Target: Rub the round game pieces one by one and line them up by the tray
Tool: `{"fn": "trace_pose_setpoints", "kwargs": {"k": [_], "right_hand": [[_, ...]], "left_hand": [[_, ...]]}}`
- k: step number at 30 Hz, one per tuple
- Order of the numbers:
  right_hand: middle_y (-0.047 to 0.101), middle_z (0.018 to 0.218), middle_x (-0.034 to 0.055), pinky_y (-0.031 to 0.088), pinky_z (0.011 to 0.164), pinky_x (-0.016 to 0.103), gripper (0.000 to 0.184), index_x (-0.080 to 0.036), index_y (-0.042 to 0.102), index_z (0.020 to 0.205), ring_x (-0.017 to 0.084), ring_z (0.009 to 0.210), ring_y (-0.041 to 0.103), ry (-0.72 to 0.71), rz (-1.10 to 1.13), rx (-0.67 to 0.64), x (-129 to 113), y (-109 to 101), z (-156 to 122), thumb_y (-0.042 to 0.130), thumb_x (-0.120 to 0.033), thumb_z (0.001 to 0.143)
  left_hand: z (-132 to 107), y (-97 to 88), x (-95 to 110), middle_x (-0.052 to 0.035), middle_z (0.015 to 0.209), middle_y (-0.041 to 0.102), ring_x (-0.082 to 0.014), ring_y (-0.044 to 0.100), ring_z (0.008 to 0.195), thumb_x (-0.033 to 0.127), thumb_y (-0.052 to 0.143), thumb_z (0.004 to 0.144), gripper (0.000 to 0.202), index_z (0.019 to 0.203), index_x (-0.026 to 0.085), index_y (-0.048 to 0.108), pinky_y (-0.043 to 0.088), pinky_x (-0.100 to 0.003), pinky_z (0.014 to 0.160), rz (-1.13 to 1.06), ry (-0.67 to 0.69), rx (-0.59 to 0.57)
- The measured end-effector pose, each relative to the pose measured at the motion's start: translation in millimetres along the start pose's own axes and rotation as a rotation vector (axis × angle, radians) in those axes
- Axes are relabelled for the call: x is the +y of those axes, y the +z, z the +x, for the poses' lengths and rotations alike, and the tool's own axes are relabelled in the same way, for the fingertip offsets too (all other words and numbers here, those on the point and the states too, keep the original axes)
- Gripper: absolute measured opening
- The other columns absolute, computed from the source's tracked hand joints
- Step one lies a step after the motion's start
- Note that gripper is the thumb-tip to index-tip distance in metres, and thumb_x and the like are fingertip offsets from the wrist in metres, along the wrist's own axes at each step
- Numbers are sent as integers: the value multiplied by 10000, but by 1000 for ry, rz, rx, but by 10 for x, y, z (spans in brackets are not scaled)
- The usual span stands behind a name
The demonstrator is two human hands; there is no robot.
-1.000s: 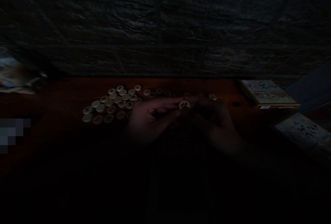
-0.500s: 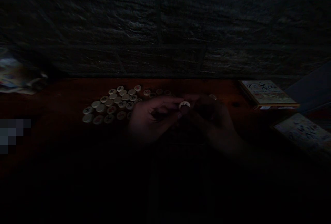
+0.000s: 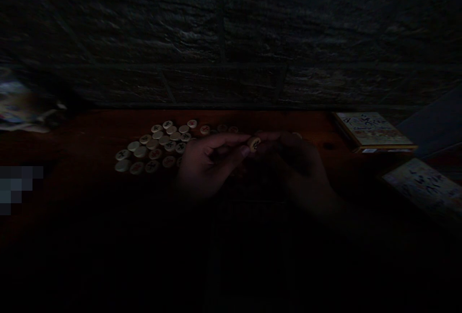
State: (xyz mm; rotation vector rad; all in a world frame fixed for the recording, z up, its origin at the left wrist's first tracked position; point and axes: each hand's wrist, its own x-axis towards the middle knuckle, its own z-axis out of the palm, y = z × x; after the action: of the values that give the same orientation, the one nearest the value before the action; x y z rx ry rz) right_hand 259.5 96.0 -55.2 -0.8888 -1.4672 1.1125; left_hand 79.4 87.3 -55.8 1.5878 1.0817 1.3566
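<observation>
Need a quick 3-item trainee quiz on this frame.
1. What is the round piece held between the fingertips of the left hand and right hand?
2. True or false: the cluster of similar pieces lies left of both hands.
3. What lies toward the far right of the table? A. a mug; B. a flat printed box; C. a kettle.

Key: 1. A xiangqi piece. 2. True. 3. B.
</observation>
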Motion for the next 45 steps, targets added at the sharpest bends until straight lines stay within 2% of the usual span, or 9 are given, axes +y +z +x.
{"fn": "trace_pose_setpoints", "kwargs": {"k": [9,18,22,28,33,39,45], "right_hand": [[813,937,-6,621,793,287,128,-285,815,1024,145,821,752,-46,-30,-46,-9,0,26,740,-246,928],[813,1026,4,619,881,343,263,-283,782,1157,176,936,765,-97,-71,-108,35,-35,10,757,-206,907],[817,1008,-1,629,834,333,273,-293,778,1159,171,895,770,-103,-25,-133,47,-35,-3,760,-207,901],[817,966,9,627,745,321,195,-272,807,1065,175,813,762,-83,-63,-111,35,-12,-8,803,-267,869],[785,843,-23,597,690,260,195,-264,791,1056,129,732,723,-105,-70,-120,37,-11,-3,778,-191,876],[779,952,7,613,822,326,259,-258,760,1086,173,886,744,-149,-116,-74,52,-26,0,809,-190,841],[781,1012,24,613,862,344,280,-243,750,1100,181,931,740,-174,-152,-70,28,-23,-9,819,-193,833]], "left_hand": [[8,-1,-20,-30,978,835,-158,777,692,249,777,891,196,1082,209,785,645,-235,584,-53,-6,-15],[21,-13,-5,-34,946,829,-167,785,729,249,780,890,201,1086,207,762,658,-250,623,-74,-12,-27],[16,-18,9,-32,928,827,-154,775,681,249,792,882,202,1073,201,745,653,-237,597,-98,-17,-43],[0,-27,14,-39,944,822,-172,784,717,273,790,883,212,1073,200,733,668,-261,637,-90,-20,-66],[-6,-43,3,-31,945,809,-159,775,741,224,782,887,217,1094,199,721,655,-251,664,-75,27,-95],[4,-40,5,-21,899,798,-158,770,714,232,778,885,194,1057,202,695,642,-241,623,-109,-3,-80],[18,-35,16,-10,842,796,-148,754,636,292,796,874,206,1010,206,668,624,-233,576,-131,-35,-46]]}}
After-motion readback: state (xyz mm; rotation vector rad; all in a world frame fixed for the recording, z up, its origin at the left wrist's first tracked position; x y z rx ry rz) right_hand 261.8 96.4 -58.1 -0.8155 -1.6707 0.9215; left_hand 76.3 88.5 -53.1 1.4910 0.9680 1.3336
